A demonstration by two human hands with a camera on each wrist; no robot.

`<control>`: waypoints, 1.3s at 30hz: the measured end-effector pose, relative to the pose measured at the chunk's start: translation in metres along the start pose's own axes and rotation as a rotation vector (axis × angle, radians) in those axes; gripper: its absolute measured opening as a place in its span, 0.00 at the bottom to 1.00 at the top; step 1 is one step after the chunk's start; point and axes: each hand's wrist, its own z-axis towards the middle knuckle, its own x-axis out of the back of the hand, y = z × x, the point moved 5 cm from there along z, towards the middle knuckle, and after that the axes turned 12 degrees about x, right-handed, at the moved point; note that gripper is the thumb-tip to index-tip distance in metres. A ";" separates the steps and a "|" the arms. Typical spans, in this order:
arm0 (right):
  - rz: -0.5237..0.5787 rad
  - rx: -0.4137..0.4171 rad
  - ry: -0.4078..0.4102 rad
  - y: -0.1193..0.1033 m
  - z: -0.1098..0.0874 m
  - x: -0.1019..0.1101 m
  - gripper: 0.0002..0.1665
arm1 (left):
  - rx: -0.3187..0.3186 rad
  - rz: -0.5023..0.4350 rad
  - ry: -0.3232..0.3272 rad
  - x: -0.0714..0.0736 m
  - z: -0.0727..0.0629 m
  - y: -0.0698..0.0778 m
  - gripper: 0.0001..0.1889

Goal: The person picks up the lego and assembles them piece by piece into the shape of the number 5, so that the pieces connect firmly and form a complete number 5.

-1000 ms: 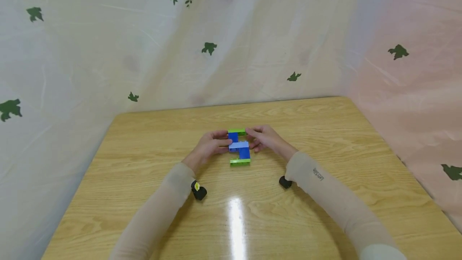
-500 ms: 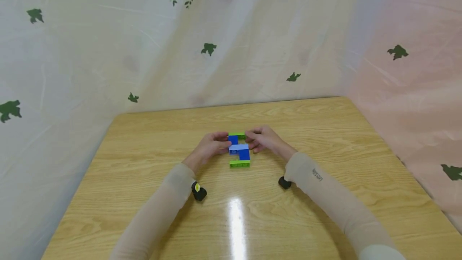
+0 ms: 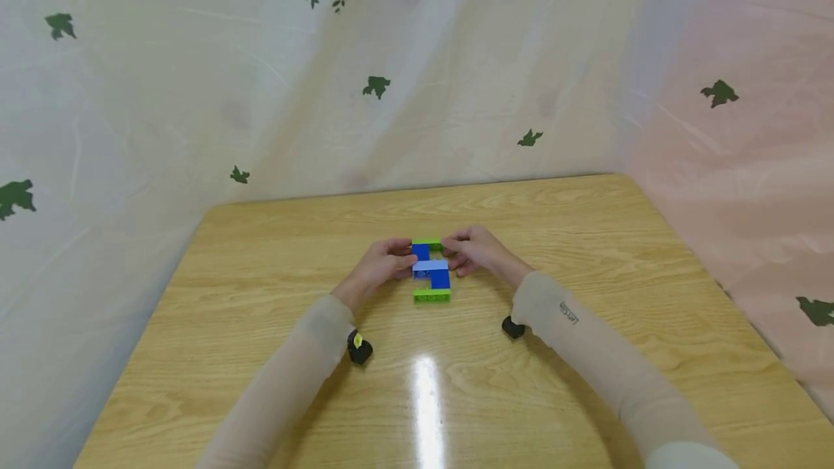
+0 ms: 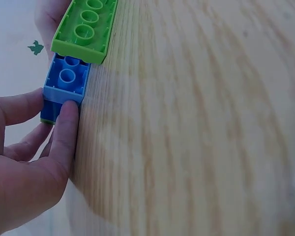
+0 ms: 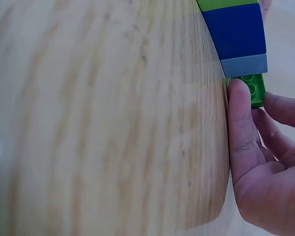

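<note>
A stepped assembly of toy building blocks (image 3: 440, 279) lies near the middle of the table, between both hands. Lime-green blocks form its near end (image 3: 432, 296) and far end; dark blue blocks and a light blue block (image 3: 431, 265) join them in a zigzag. My left hand (image 3: 376, 266) holds its left side. In the left wrist view, the thumb and fingers grip the light blue block (image 4: 64, 95) and the dark blue one beside it. My right hand (image 3: 481, 252) pinches the right end of the far green block (image 5: 257, 96). Hollow undersides with round tubes face the person.
The wooden table (image 3: 293, 252) has a bright light reflection (image 3: 426, 396) at its front. A pale curtain with green leaf prints (image 3: 404, 56) hangs behind and at both sides. Small black devices (image 3: 360, 347) sit at both wrists.
The block assembly has tipped and shifted slightly toward the person, mostly in the first half second. Both hands keep their hold and barely move.
</note>
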 end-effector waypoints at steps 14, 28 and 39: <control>-0.012 0.002 0.002 0.002 -0.002 -0.004 0.22 | 0.046 0.068 -0.007 0.003 -0.004 -0.003 0.27; 0.010 0.007 0.003 0.003 -0.002 -0.005 0.23 | 0.056 0.091 -0.015 0.004 -0.004 -0.003 0.28; 0.006 -0.009 0.020 0.000 -0.001 0.000 0.22 | 0.054 0.094 -0.023 0.001 0.000 0.002 0.28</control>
